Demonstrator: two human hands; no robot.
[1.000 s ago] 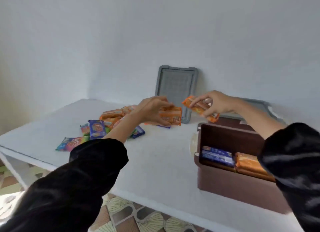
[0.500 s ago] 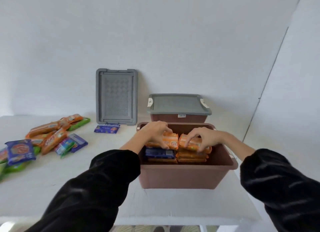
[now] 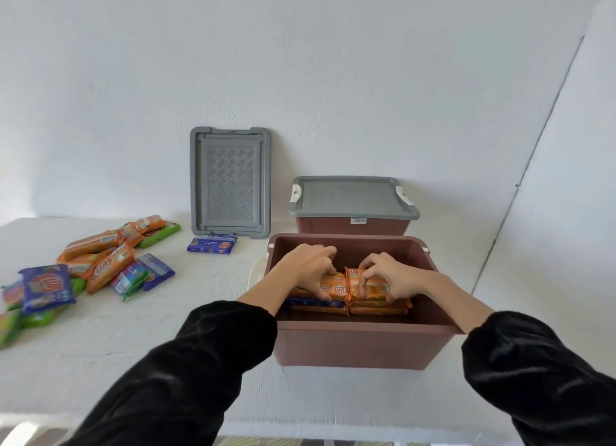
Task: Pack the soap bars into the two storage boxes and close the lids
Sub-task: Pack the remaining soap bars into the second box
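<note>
An open brown storage box (image 3: 360, 345) stands on the white table in front of me, with orange and blue soap bars stacked inside. My left hand (image 3: 308, 269) grips an orange soap bar (image 3: 333, 287) on top of the left stack. My right hand (image 3: 388, 277) grips another orange bar (image 3: 373, 285) on top of the right stack. Behind it stands a second brown box (image 3: 353, 225) with its grey lid (image 3: 350, 197) on. A loose grey lid (image 3: 230, 182) leans upright against the wall. Several loose soap bars (image 3: 100, 269) lie in a pile at the left.
A single blue soap bar (image 3: 211, 244) lies in front of the leaning lid. The table's front edge (image 3: 233, 425) runs below my sleeves, with patterned floor beneath. A wall corner rises at the right. A white clip shows on the open box's left side.
Both hands carried orange bars from the pile side over to the open box and lowered them onto the stacks. My view turned right, toward the boxes.
</note>
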